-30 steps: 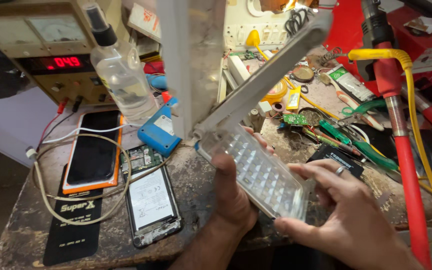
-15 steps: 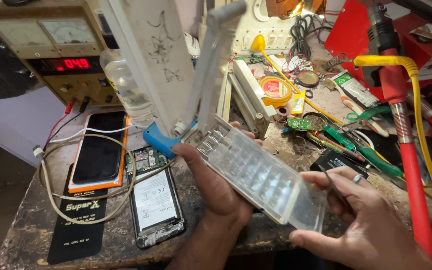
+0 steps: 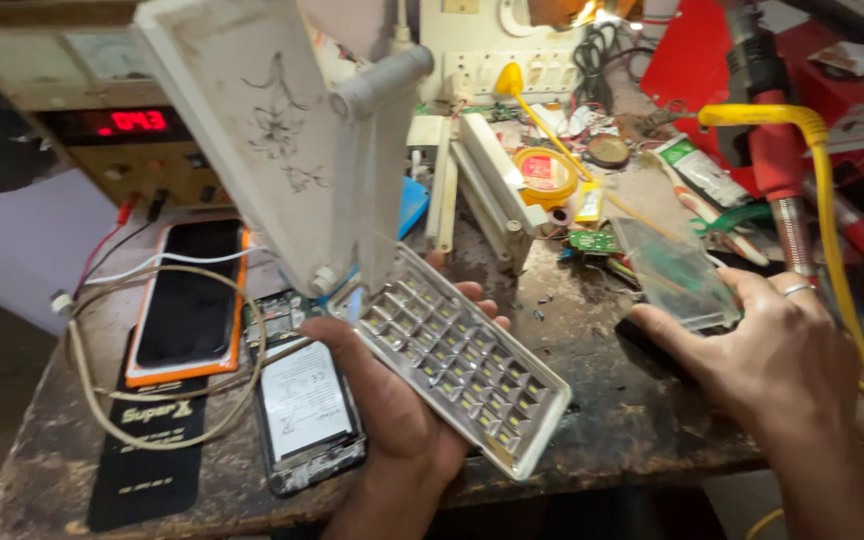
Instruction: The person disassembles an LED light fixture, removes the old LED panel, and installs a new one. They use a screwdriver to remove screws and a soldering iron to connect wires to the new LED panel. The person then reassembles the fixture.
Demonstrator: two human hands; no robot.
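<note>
Now left hand (image 3: 402, 420) cradling lamp head (image 3: 457, 365), long axis lower-right

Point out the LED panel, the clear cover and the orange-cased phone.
LED panel (image 3: 462, 372): head view, middle of the LED grid, held in the left hand.
Clear cover (image 3: 674, 272): head view, centre of the transparent plate, held by the right hand.
Orange-cased phone (image 3: 190, 292): head view, middle of its dark screen.
</note>
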